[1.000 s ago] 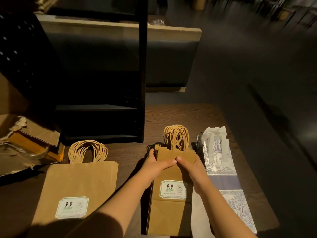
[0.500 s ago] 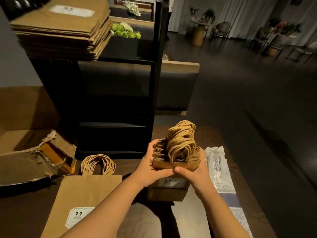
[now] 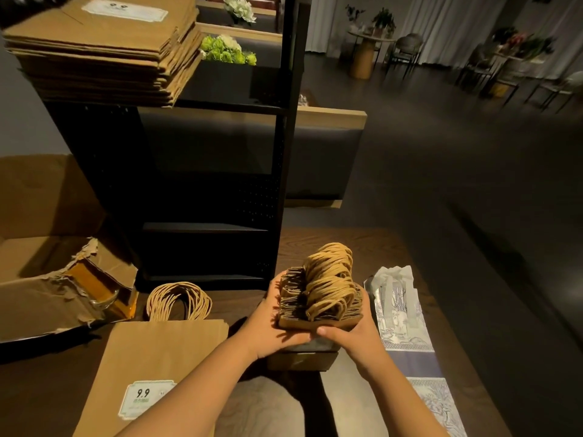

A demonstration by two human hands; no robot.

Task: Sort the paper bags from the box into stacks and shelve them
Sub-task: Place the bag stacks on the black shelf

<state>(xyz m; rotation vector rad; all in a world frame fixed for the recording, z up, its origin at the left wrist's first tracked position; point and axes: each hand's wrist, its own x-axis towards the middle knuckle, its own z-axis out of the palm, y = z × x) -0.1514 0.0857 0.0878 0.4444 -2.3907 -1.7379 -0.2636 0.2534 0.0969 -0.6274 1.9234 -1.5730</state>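
Hidden, cropped and illegible parts, head view.

Lower body of held bag bundle [image 3: 318,298] covered by left hand [image 3: 271,326] and right hand [image 3: 353,335]; label there unreadable. Flat brown bag [image 3: 151,354] cut by bottom edge, small print under "9.9" too fine to read. Patterned bags [image 3: 407,323] cropped at bottom. Torn box [image 3: 47,298] cut at left edge. Shelf stack [image 3: 104,48] cropped at top, its label blurred.
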